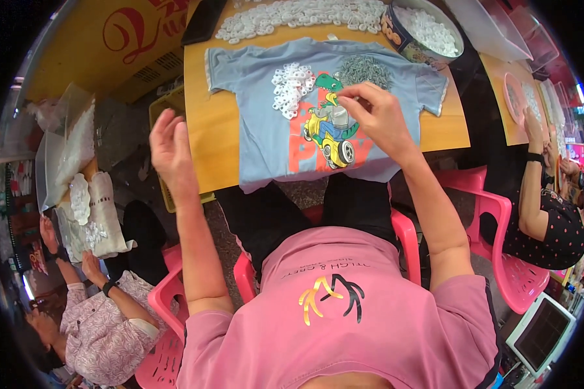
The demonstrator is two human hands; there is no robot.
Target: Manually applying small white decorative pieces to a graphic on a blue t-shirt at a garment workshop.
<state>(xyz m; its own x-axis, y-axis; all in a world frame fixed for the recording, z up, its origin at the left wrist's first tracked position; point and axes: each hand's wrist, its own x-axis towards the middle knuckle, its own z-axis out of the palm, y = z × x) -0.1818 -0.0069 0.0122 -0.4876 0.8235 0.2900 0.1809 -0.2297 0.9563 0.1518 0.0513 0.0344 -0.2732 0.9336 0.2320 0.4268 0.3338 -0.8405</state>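
A blue T-shirt [259,139] with a cartoon print lies spread on the wooden table [207,142]. Two heaps rest on it: small white plastic pieces [292,87] at left, and thin grey metal pieces [366,72] at right. Over the print, my right hand [379,120] has thumb and fingertips pinched together; anything between them is too small to make out. My left hand [172,152] is raised beside the table's left edge, fingers loosely bent and thumb apart, with nothing visible in it.
A round tin [402,42] full of white pieces stands at the far right. More white pieces [298,19] line the far edge, beside a dark flat object [204,19]. People work at both sides, one with a patterned shirt [107,324], one in dotted black [545,230]. Pink chairs [499,240] stand close.
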